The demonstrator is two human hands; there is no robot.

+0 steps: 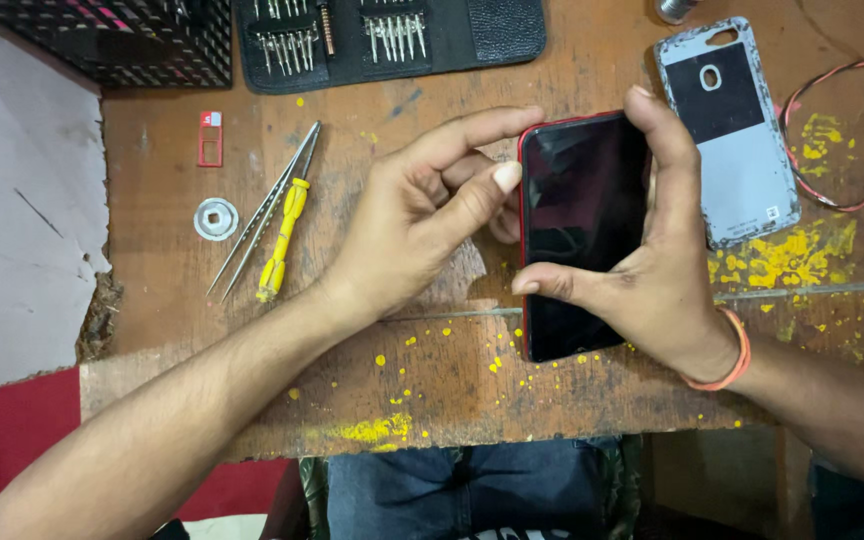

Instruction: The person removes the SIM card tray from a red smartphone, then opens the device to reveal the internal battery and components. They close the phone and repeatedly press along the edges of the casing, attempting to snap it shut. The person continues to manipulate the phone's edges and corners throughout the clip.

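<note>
A smartphone [580, 205] with a dark screen and a red rim stands on edge over a worn wooden table [452, 380]. My right hand [652, 270] grips it, thumb across the lower screen and fingers over the top right corner. My left hand [422, 215] touches the phone's left edge, with the thumb and index finger pressing on the red rim and the other fingers curled behind it.
To the left lie a yellow screwdriver [283, 240], metal tweezers [264, 212], a metal washer [216, 219] and a red card tray [210, 138]. A black bit case [392, 38] lies at the back, a grey phone back cover [732, 130] at the right, beside red wires [852, 140].
</note>
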